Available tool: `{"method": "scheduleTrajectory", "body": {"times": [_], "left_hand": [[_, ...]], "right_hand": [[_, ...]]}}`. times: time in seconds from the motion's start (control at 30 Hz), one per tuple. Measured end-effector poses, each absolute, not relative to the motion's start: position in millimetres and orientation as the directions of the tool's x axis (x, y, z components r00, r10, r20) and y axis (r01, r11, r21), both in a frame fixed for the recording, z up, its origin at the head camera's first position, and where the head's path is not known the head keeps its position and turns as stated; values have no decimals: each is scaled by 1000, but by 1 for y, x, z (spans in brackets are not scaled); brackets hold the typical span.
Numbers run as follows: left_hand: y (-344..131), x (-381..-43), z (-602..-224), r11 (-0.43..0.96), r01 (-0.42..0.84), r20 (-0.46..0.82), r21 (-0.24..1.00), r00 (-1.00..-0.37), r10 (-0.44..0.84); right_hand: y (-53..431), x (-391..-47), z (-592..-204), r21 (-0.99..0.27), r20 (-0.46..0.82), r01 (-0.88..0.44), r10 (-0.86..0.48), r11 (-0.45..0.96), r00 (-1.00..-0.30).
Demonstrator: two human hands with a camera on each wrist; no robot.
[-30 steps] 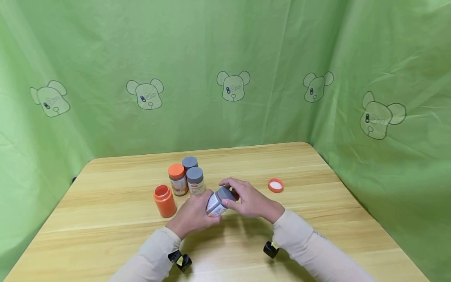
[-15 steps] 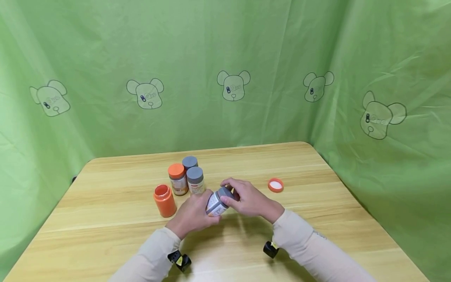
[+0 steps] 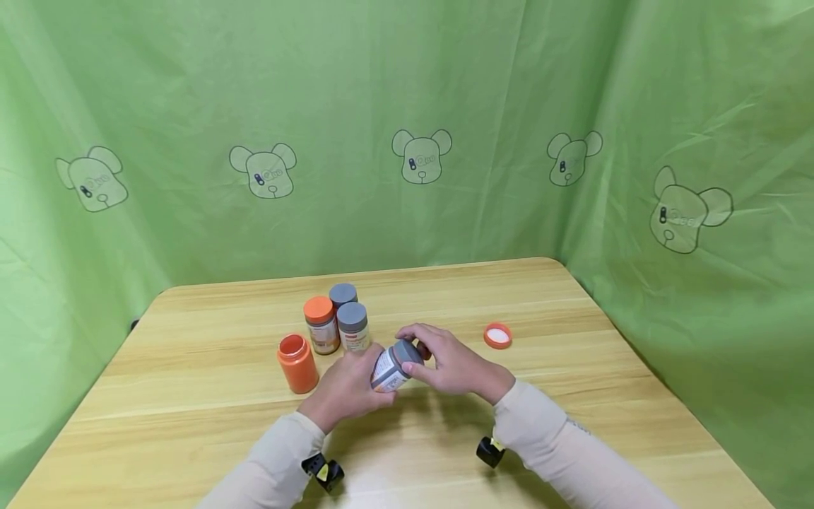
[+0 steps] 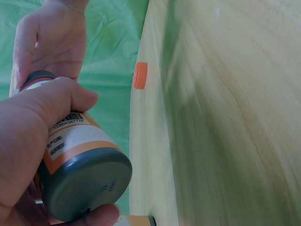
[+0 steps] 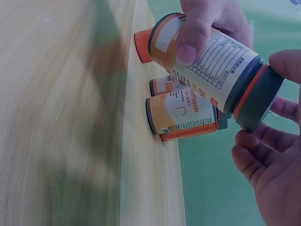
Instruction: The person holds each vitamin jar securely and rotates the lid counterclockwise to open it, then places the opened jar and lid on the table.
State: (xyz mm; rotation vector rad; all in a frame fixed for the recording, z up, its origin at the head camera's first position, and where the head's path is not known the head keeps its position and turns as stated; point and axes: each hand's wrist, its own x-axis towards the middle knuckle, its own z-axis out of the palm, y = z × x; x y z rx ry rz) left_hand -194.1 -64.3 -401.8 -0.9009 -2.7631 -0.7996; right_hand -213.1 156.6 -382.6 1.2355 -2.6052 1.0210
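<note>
My left hand (image 3: 346, 389) grips a supplement bottle (image 3: 386, 373) with a printed label, tilted above the table with its top towards the right. Its dark grey bottle cap (image 3: 408, 351) is held by my right hand (image 3: 454, 362), thumb on one side and fingers round the other. In the right wrist view a thin orange band shows between the cap (image 5: 259, 100) and the bottle's body (image 5: 216, 61). The left wrist view shows the bottle's dark base (image 4: 94, 181), with the left thumb (image 4: 77, 96) over the label.
Left of the hands stand an uncapped orange bottle (image 3: 297, 367), an orange-capped bottle (image 3: 323, 332) and two grey-capped bottles, one nearer (image 3: 352, 325) and one behind (image 3: 343, 292). An orange lid (image 3: 497, 336) lies white-side up at right on the wooden table (image 3: 572, 396).
The right fingers and thumb have shifted slightly round the cap, drawing back a little and then reaching over it again. The left hand and bottle stay nearly in place.
</note>
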Motion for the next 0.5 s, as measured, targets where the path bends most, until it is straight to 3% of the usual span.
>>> {"method": "scheduleTrajectory", "body": {"times": [0.5], "left_hand": [[-63,-194,-402,691,587,280,422,-810,516]], "right_hand": [[155,-212,-382,-547,308,-668,-621,504,-721]]}}
